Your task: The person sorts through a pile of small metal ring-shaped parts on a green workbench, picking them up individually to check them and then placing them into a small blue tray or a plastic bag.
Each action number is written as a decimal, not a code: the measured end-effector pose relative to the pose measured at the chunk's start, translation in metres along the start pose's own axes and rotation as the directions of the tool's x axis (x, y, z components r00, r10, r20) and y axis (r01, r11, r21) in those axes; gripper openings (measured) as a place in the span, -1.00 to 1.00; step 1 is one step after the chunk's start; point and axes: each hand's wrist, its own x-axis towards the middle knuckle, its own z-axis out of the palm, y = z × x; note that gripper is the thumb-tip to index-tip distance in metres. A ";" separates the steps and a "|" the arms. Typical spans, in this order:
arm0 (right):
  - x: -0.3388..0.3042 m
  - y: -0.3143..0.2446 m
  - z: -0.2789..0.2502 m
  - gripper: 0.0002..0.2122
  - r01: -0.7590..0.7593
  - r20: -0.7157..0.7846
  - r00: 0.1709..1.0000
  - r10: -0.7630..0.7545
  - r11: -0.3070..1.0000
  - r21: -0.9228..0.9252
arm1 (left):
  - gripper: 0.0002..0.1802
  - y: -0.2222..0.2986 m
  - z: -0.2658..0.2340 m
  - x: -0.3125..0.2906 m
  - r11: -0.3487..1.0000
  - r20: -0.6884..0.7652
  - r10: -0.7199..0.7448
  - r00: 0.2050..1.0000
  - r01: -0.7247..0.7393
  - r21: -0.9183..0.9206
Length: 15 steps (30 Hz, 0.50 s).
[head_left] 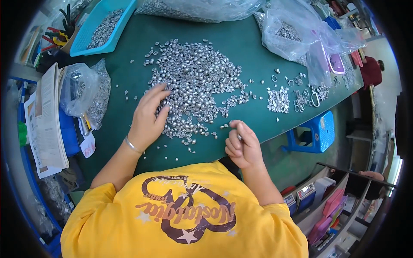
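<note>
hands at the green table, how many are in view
2: the left hand at the left edge of the pile, the right hand near its lower right.

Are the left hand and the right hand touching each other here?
Apart: the head view plainly shows silver pieces and green tabletop between the left hand and the right hand.
</note>
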 end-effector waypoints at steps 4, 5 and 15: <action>0.007 -0.032 -0.016 -0.90 0.264 -0.201 0.895 -0.397 0.838 -0.478 | -0.59 0.002 0.003 -0.015 0.995 0.102 -0.008 0.995 -0.002 0.104; 0.011 -0.042 -0.018 -0.92 0.293 -0.220 0.859 -0.462 0.797 -0.528 | -0.55 0.001 0.006 -0.017 0.993 0.129 -0.019 0.991 0.003 0.118; 0.049 -0.041 -0.021 -0.87 0.039 0.283 0.685 -0.671 -0.355 -0.934 | -0.54 0.003 0.005 -0.014 0.992 0.128 -0.026 0.991 0.010 0.122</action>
